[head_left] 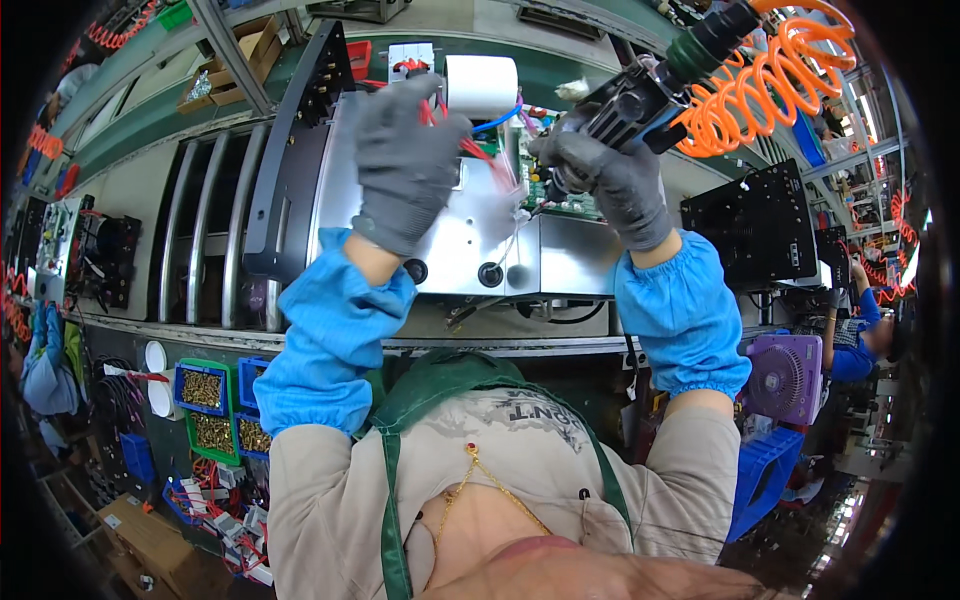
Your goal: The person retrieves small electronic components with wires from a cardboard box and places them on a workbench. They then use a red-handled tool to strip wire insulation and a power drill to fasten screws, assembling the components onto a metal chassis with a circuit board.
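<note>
My right hand (625, 190), in a grey glove, is wrapped round a black power screwdriver (625, 110). Its tip points down and left toward the green circuit board (573, 205) in an open silver metal housing (455, 240). My left hand (405, 165), also gloved in grey, is over the housing's left part, beside red wires (478, 150). Its fingers are smeared, so whether they grip a wire does not show. Behind the hands lie a white cylinder (482, 85) and a blue wire (497, 122). A dark panel (300, 150) stands upright along the housing's left side.
An orange coiled hose (775, 85) hangs at the upper right. Metal rollers (205, 230) lie left of the housing; another unit with a black panel (750, 225) stands right. Bins of brass-coloured fasteners (213, 435) are at lower left, a purple fan (785, 378) at right.
</note>
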Tool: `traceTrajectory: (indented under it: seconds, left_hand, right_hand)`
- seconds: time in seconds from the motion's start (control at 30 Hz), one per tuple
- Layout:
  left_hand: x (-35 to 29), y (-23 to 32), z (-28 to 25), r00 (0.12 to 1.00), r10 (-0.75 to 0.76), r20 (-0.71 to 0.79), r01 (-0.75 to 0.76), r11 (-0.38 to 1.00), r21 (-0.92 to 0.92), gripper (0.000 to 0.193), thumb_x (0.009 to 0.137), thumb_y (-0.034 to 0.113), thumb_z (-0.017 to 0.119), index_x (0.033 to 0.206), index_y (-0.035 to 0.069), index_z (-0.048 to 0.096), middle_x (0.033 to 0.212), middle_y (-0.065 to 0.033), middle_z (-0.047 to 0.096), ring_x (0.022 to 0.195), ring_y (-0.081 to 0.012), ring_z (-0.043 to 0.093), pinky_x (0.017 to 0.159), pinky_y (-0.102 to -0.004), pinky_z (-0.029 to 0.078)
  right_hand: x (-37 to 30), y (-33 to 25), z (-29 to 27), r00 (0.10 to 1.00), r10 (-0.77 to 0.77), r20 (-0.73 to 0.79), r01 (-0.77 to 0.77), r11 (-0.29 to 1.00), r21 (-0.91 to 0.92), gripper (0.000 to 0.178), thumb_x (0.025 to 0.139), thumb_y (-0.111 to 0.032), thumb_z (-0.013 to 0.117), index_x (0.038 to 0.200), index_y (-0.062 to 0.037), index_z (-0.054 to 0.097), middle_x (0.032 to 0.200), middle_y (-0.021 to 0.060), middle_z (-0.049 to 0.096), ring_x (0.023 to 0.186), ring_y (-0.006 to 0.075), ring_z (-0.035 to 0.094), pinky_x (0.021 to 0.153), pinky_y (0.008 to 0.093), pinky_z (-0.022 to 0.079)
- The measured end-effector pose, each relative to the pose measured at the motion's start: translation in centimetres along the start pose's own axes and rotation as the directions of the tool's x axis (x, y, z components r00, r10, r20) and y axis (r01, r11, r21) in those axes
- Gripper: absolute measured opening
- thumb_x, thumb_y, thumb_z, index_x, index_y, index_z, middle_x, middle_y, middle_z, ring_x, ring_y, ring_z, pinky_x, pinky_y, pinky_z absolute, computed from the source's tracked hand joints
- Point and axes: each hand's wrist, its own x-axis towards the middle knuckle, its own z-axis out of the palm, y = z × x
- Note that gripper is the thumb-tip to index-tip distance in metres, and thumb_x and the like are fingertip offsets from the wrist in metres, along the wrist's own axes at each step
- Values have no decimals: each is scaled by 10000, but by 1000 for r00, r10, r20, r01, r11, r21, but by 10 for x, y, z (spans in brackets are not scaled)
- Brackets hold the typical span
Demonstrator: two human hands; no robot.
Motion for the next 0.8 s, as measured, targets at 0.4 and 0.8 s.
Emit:
traceTrajectory:
  seconds: [0.4,0.8]
  left_hand:
    - [17,-21,-8,590,-777,221,354,3,-935,254,871,166,606,1016,-41,575,866,-84,626,682,-123,567,615,-231,447]
    - [34,34,29,969,-183,167,217,951,-220,262,857,135,486,1091,55,570,880,-209,611,829,-385,585,714,-452,476]
  right_hand:
    - [8,3,-8,994,-104,40,104,995,3,343,691,-109,769,954,-31,562,767,30,621,652,106,599,588,254,502]
    - [7,-1,-5,997,-76,-18,75,997,-19,394,711,-40,731,1066,-31,559,771,27,605,602,88,574,496,224,450]
